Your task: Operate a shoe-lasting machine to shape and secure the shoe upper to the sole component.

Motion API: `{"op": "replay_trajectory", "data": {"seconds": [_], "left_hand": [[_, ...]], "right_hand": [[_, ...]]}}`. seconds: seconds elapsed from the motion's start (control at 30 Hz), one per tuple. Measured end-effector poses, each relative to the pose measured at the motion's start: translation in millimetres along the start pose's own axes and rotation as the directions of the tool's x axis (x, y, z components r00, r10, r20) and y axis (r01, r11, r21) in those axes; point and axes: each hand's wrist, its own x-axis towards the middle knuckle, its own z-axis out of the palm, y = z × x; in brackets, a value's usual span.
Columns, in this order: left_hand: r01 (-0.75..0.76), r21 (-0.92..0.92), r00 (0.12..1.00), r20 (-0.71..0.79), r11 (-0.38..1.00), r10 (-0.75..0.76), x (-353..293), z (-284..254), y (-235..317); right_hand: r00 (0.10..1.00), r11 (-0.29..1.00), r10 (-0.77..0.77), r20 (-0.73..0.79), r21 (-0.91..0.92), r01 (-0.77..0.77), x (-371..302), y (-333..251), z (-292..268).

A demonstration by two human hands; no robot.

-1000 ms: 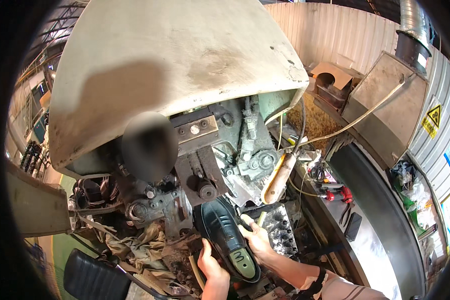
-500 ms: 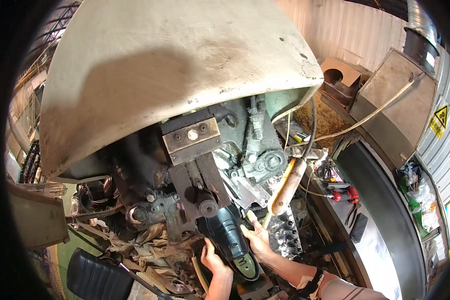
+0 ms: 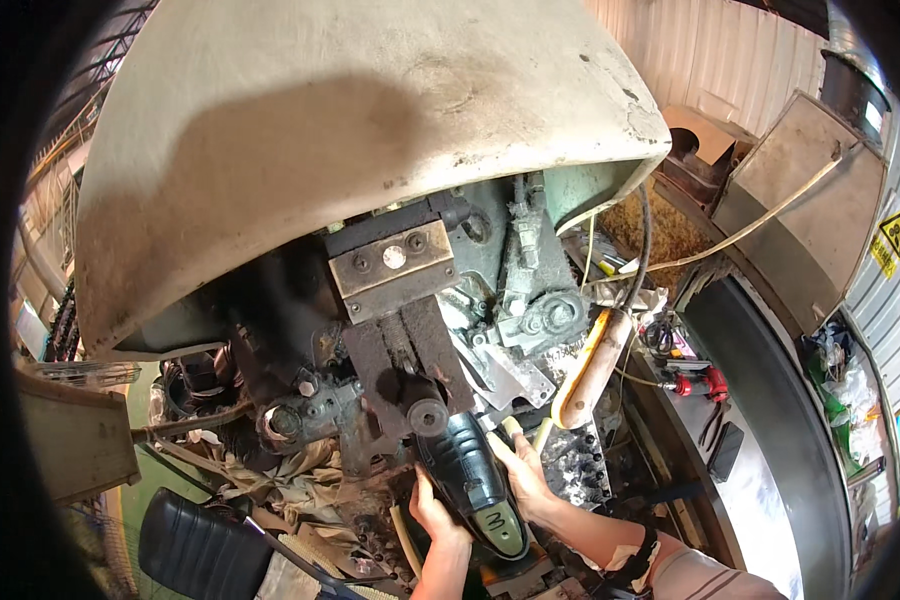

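Evidently, the left hand (image 3: pixel 438 518) and right hand (image 3: pixel 526 482) hold the black shoe (image 3: pixel 472 474) between their fingers (image 3: pixel 425 491), its far end by the round metal fitting (image 3: pixel 427 418), where uneven grip could let it skew.

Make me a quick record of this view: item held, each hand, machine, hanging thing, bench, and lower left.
Item held: black shoe with a green form inside, far end partly hidden by a round metal part
Left hand: against the shoe's left side
Right hand: against the shoe's right side
Machine: dark metalwork under a pale hood
Hanging: pale handle on a dark cable
Bench: red tool
Lower left: black padded seat
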Motion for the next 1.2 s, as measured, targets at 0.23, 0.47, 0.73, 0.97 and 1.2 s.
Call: {"op": "replay_trajectory", "data": {"seconds": [0.23,0.47,0.73,0.97,1.2], "left_hand": [[-0.056,0.212,0.989,-0.125,0.976,0.083,-6,-13,25],[0.31,0.789,0.739,-0.551,0.53,0.389,5,-423,55],[0.136,0.916,0.778,-0.334,0.377,0.532,-32,-387,-29],[0.138,0.924,0.879,-0.28,0.356,0.387,-16,-297,-12],[-0.221,0.436,0.969,-0.001,0.872,0.246,-52,-73,50]], "right_hand": [[0.997,0.99,0.058,0.048,-0.132,-0.052,-3,-13,-20],[0.973,0.784,0.067,-0.221,-0.591,-0.188,-4,-83,-179],[0.89,0.847,0.029,-0.455,-0.462,-0.264,27,-39,-270],[0.889,0.699,-0.084,-0.45,-0.663,-0.269,30,-25,-295],[0.981,0.75,0.181,0.066,-0.654,-0.094,-10,-59,-110]]}}
